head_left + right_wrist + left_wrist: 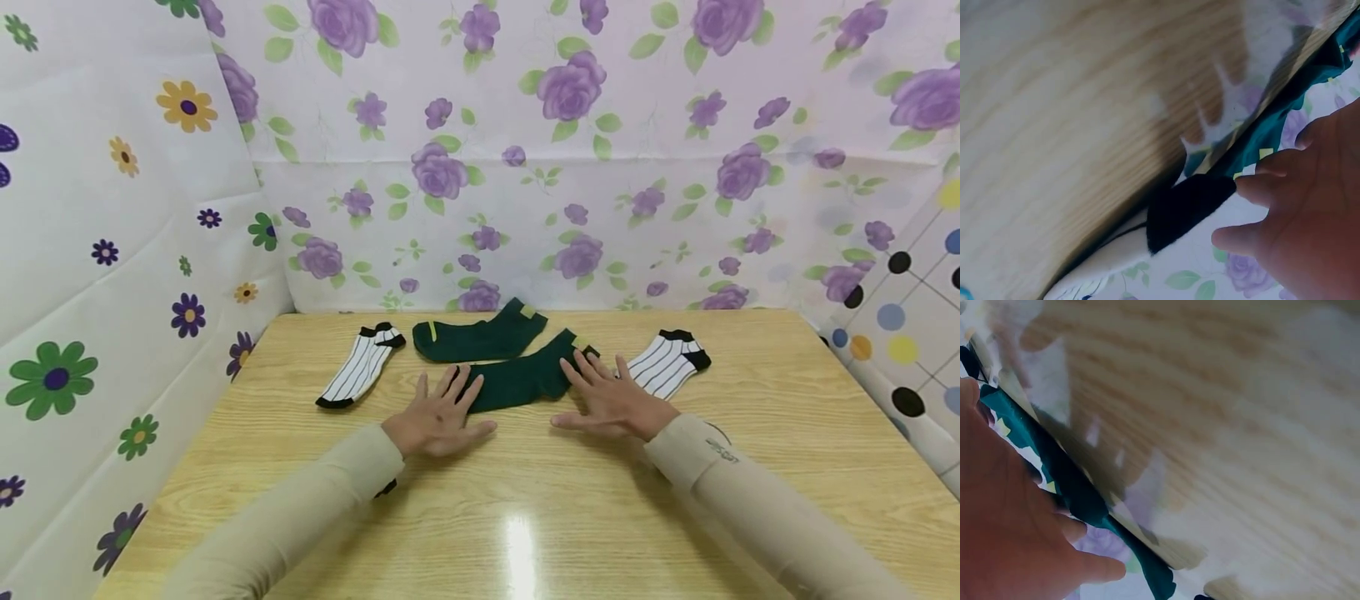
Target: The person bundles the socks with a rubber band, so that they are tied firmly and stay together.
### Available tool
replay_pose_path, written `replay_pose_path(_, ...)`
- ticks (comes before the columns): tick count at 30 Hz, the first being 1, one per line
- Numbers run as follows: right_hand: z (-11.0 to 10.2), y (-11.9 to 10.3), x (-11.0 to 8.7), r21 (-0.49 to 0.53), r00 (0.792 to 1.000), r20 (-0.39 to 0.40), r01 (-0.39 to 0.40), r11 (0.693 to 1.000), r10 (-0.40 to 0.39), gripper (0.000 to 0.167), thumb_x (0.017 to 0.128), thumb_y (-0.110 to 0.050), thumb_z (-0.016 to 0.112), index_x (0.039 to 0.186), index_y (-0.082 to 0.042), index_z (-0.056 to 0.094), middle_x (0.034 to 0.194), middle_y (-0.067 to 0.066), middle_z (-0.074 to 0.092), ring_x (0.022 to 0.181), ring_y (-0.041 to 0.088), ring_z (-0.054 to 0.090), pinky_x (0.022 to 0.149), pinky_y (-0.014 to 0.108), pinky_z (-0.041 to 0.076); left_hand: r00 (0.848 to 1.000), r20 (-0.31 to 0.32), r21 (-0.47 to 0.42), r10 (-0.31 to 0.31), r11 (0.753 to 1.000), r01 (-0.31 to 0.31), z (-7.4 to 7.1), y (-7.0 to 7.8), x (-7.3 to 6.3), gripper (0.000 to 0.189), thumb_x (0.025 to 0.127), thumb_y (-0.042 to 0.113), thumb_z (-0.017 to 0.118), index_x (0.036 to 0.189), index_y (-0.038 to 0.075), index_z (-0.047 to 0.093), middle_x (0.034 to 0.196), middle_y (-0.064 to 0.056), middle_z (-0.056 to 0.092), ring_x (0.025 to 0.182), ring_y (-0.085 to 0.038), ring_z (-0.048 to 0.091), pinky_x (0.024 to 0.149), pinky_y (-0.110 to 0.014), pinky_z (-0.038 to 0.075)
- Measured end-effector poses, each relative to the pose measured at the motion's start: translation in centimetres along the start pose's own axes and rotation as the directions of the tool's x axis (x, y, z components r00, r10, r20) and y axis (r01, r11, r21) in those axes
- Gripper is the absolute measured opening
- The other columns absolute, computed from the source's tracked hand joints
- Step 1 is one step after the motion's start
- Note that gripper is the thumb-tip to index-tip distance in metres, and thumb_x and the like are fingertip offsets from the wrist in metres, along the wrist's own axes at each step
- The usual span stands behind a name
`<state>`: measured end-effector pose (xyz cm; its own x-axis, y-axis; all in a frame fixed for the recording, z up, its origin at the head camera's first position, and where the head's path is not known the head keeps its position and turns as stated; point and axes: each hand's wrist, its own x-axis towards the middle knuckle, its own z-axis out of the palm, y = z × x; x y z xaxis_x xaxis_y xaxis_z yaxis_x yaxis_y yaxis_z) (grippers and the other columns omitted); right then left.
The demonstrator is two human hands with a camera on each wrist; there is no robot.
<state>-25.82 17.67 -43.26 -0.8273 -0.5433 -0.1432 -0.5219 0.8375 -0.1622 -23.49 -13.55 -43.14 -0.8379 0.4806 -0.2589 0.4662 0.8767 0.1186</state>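
Two dark green ankle socks lie flat near the back of the table in the head view. The nearer green sock (pixel 510 383) spans the space between both hands, and the other green sock (pixel 480 337) lies just behind it. My left hand (pixel 438 421), fingers spread, covers the nearer sock's left end. At its right end my right hand (pixel 618 400) is spread too, its fingertips by the yellow-tagged cuff; whether either hand touches cloth I cannot tell. A white striped sock (pixel 663 367) with black trim is partly hidden behind the right hand. Neither hand holds anything.
Another white striped sock (pixel 360 367) with black ends lies at the left of the wooden table (pixel 525 517). Flowered cloth (pixel 517 158) hangs upright along the table's back edge, with more patterned cloth at both sides.
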Motion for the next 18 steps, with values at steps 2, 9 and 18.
replay_pose_path(2, 0.0, -0.1, 0.2, 0.007, 1.0, 0.029, -0.005, 1.0, 0.005, 0.104, 0.09, -0.079, 0.04, 0.161, -0.009, 0.012, 0.165, 0.019, 0.004, 0.15, 0.041, 0.007, 0.112, 0.07, -0.003, 1.0, 0.014, 0.001, 0.0, 1.0, 0.0, 0.1, 0.0, 0.0, 0.086, 0.098, 0.074, 0.022, 0.162, 0.02, 0.003, 0.167, -0.01, -0.003, 0.152, -0.03, -0.005, 0.114, -0.067, -0.001)
replay_pose_path(9, 0.4, 0.0, 0.3, 0.006, 0.997, 0.07, -0.014, 1.0, 0.014, 0.103, 0.09, -0.08, 0.039, 0.16, -0.008, 0.016, 0.165, 0.02, 0.008, 0.15, 0.04, 0.01, 0.112, 0.069, -0.002, 0.999, 0.045, 0.004, -0.01, 1.0, 0.01, 0.2, -0.2, 0.2, 0.086, 0.097, 0.075, 0.021, 0.162, 0.02, 0.002, 0.167, -0.009, -0.004, 0.152, -0.027, -0.006, 0.113, -0.068, -0.001)
replay_pose_path(18, 0.2, -0.7, -0.3, 0.033, 0.993, 0.118, -0.008, 0.999, 0.004, 0.101, 0.09, -0.079, 0.041, 0.159, -0.008, 0.022, 0.164, 0.022, 0.009, 0.15, 0.04, 0.01, 0.112, 0.07, -0.002, 0.997, 0.075, 0.025, -0.008, 1.0, 0.006, 0.1, -1.0, -0.7, 0.086, 0.097, 0.075, 0.022, 0.162, 0.02, 0.007, 0.167, -0.005, -0.003, 0.152, -0.022, -0.006, 0.113, -0.069, -0.001)
